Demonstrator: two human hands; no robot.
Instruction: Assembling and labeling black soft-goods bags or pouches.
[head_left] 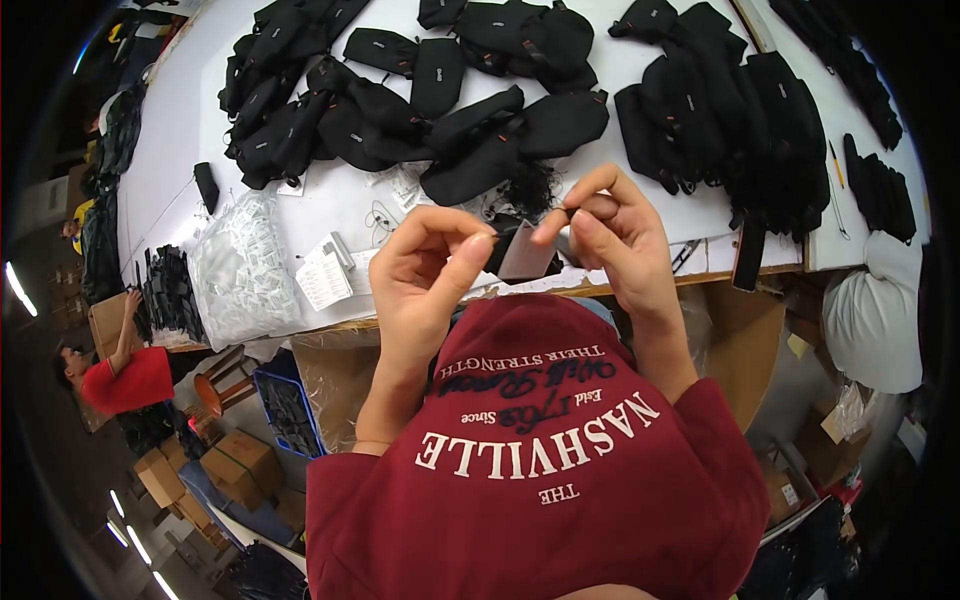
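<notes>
My left hand (425,262) is closed in a pinch, thumb against forefinger, at the table's near edge; whatever lies between the tips is too small to make out. Across from it, my right hand (618,235) pinches a thin dark strip. Between the two hands hangs a pale grey card tag (528,254), with a small black fabric piece partly behind it. Just beyond my fingers lies a bunch of black cords (528,190), and past that a heap of black fabric pouches (470,150).
More black pouches (690,100) are piled at right on the white table (190,110). Left of my hands are a clear bag of small white pieces (245,265) and a stack of white tags (328,275). A person in red (125,375), a blue crate (285,405) and cardboard boxes (242,460) are at far left.
</notes>
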